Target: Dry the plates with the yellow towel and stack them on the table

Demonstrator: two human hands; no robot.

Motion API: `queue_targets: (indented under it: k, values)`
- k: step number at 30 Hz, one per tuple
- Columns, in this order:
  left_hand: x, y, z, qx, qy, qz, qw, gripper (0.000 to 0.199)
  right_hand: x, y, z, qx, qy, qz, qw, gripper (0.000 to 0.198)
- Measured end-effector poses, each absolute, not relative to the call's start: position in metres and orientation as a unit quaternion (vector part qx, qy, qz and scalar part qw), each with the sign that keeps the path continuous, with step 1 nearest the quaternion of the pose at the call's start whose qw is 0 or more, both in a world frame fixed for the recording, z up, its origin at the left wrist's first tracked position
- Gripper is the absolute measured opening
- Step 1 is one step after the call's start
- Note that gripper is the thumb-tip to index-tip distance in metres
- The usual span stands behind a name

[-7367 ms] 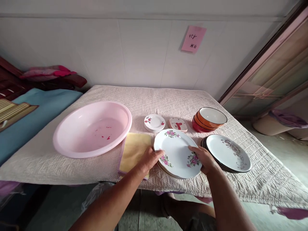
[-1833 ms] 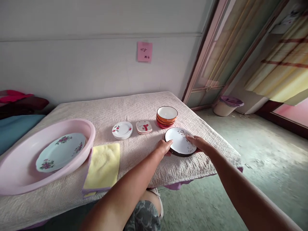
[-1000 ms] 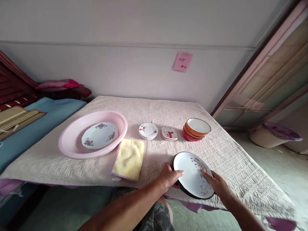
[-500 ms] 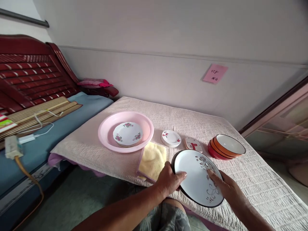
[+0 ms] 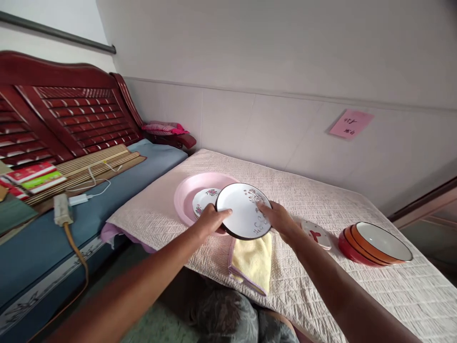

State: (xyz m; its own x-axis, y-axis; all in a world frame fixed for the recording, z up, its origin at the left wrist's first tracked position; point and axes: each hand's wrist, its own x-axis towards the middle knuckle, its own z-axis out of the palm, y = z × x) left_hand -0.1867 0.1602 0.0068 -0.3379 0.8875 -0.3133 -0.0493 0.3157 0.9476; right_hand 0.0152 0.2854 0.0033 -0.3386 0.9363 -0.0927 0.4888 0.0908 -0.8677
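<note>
Between my two hands is a stack of dark-rimmed white plates (image 5: 243, 212), the top one with a grey-brown floral pattern. My left hand (image 5: 211, 220) grips the left edge, thumb on top. On the right edge my right hand (image 5: 280, 220) holds on the same way. The stack hangs over the right side of a pink basin (image 5: 183, 195), hiding part of it. Inside the basin lies a white plate with flower sprigs (image 5: 200, 202), partly covered. Just below the held stack, a folded yellow cloth (image 5: 253, 262) rests on the bed-like surface.
Small square dishes with a red design (image 5: 317, 235) sit right of my right forearm. Farther right stand nested orange and red bowls (image 5: 371, 245). A white quilted cover (image 5: 357, 290) spreads under everything. At left are a wooden bench (image 5: 82, 114) and a power strip (image 5: 63, 209).
Both hands have carried the plate stack left and away from me, from above the cover's front edge to over the basin's right side. The view has turned left.
</note>
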Motion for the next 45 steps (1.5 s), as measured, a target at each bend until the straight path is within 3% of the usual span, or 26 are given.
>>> queue_targets:
  k: [10, 17, 27, 45]
  values:
    - [-0.266, 0.211, -0.002, 0.264, 0.711, 0.449, 0.472, 0.034, -0.095, 0.339, -0.03, -0.525, -0.677, 0.476, 0.196, 0.043]
    - [-0.282, 0.227, -0.022, 0.253, 0.747, 0.398, 0.468, 0.037, -0.112, 0.351, -0.049, -0.545, -0.703, 0.431, 0.153, 0.045]
    - [-0.279, 0.232, -0.04, 0.293, 0.788, 0.384, 0.383, 0.032, -0.115, 0.351, -0.051, -0.566, -0.735, 0.358, 0.104, 0.05]
    - [-0.293, 0.246, -0.037, 0.301, 0.808, 0.306, 0.405, 0.06, -0.118, 0.34, -0.036, -0.59, -0.731, 0.337, 0.069, 0.057]
